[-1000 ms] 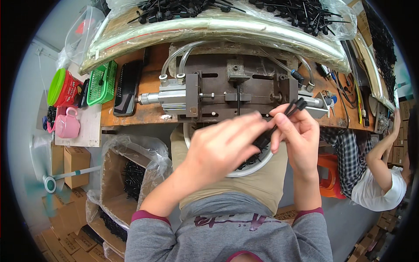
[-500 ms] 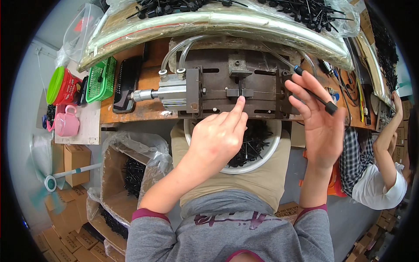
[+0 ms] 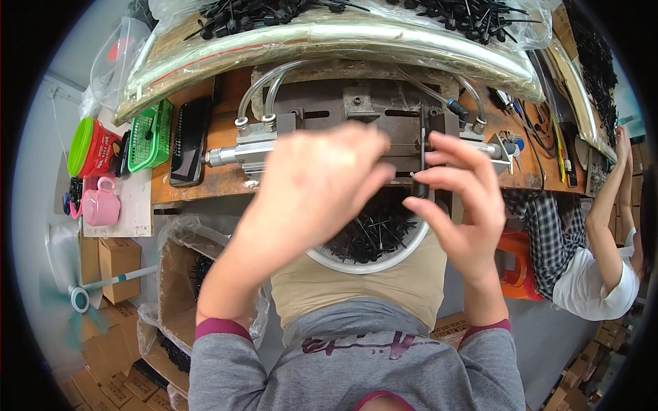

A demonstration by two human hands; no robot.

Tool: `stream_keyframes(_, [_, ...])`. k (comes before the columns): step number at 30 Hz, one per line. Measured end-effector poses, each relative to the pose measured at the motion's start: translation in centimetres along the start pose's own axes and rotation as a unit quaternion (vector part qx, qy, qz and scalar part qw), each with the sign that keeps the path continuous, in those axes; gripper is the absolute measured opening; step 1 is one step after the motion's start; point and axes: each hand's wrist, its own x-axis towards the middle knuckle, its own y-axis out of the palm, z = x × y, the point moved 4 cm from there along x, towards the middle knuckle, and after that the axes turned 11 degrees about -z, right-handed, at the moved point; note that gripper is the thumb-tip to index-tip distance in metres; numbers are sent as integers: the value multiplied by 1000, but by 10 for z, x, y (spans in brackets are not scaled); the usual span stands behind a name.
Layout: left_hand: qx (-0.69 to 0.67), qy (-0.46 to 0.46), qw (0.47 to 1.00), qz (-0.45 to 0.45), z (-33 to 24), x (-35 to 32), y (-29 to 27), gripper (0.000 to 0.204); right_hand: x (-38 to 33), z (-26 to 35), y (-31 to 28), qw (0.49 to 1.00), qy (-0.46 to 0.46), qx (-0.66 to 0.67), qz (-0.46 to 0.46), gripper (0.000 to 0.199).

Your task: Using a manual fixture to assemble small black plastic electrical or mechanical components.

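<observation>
We hold a slim black part (image 3: 419,179) upright in our right hand (image 3: 460,198), pinched between thumb and fingertips, its thin pin rising in front of the metal press fixture (image 3: 356,120). Our left hand (image 3: 312,188) hovers just beside it with the fingers curled loosely; it is blurred, and we cannot tell whether its grip is closed on anything. That hand covers the middle of the fixture and much of the silver cylinder (image 3: 236,151) that runs along its front. Below both hands, a round white-rimmed bowl (image 3: 370,264) of black parts sits in our lap, partly hidden by our wrists. Clear hoses (image 3: 264,85) arch from the cylinder over the fixture. On the wooden desk (image 3: 199,188) to the left lie a dark phone (image 3: 188,140) and a green basket (image 3: 151,133); further left stand a red tub with a green lid (image 3: 89,147) and a pink mug (image 3: 101,205). Across the back a long clear plastic bag (image 3: 329,38) bears heaps of black parts. At our left knee a bag-lined cardboard box (image 3: 181,270) holds more of them. To the right, another person (image 3: 589,267) in a white top works near an orange stool (image 3: 521,267).
</observation>
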Motion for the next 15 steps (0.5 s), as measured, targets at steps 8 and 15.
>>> stream_keyframes(8, [36, 22, 981, -191, 66, 153, 6, 16, -21, -5, 43, 968, -156, -178, 88, 23])
stream_keyframes(15, [177, -28, 975, -128, 97, 215, 79, 16, -15, 0, 65, 939, -181, -263, 126, 27])
